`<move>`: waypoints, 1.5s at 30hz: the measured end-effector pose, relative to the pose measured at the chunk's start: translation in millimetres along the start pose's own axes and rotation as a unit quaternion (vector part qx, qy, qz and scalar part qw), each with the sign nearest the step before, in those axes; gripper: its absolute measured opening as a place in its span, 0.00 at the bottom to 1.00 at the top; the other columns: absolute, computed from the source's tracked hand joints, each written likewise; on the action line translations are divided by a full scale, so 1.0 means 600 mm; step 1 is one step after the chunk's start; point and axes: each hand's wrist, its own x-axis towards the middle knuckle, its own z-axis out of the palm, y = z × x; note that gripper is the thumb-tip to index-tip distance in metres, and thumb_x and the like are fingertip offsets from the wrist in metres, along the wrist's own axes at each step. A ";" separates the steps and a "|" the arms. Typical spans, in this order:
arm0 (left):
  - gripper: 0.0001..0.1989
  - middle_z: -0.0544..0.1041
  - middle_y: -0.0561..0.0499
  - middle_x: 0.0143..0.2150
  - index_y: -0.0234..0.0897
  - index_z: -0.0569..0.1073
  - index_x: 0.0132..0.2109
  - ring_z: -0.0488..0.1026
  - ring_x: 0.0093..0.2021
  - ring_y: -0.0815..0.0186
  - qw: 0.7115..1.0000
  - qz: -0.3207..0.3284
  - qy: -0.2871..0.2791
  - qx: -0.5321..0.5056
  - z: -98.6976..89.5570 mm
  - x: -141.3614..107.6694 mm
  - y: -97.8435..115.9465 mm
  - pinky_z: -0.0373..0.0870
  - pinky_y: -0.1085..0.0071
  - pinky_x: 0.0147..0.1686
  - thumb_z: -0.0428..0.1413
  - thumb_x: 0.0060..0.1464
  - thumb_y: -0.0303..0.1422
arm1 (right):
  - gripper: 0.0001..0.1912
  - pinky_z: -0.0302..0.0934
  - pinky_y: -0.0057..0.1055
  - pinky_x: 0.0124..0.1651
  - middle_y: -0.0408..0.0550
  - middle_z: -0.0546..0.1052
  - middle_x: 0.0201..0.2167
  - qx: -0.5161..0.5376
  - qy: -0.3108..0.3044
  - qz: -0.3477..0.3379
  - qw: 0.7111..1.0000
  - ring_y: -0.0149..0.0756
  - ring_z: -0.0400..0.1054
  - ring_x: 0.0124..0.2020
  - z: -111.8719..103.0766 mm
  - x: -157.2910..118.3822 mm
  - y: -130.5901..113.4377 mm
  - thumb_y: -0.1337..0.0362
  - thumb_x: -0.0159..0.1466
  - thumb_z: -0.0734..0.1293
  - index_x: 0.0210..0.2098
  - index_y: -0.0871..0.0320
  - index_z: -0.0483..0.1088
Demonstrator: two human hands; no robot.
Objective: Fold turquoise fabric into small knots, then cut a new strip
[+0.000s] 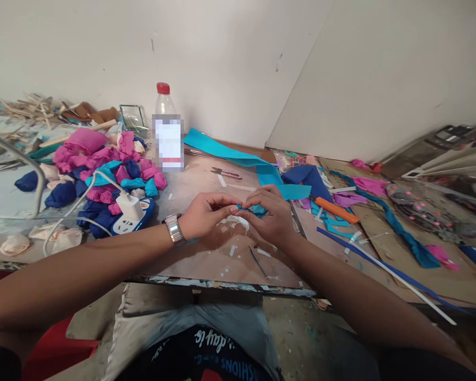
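Note:
A small bunched piece of teal fabric [258, 210] is pinched between my two hands above the table's middle. My left hand [206, 214], with a metal watch on its wrist, closes thumb and fingertips on the fabric's left end. From the other side, my right hand [273, 217] grips the same piece, its curled fingers covering part of it. Just beyond the hands lies a long turquoise fabric strip [218, 148], folded near its right end. Pink-handled thread snips [227, 173] rest behind my left hand.
A heap of pink, navy and turquoise fabric puffs [99, 153] sits left, beside a power strip [143, 214] with a plugged-in charger. A red-capped bottle [165, 106] stands by the wall. To the right lie an orange-handled tool [336, 210] and a white stick [412, 288].

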 end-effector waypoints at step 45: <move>0.16 0.76 0.50 0.40 0.37 0.70 0.42 0.73 0.37 0.68 0.997 0.011 0.063 0.044 0.004 -0.002 -0.003 0.70 0.72 0.37 0.67 0.56 0.40 | 0.04 0.65 0.43 0.50 0.48 0.82 0.39 0.000 -0.023 0.007 1.000 0.44 0.74 0.44 0.002 -0.002 0.003 0.62 0.70 0.69 0.44 0.52 0.75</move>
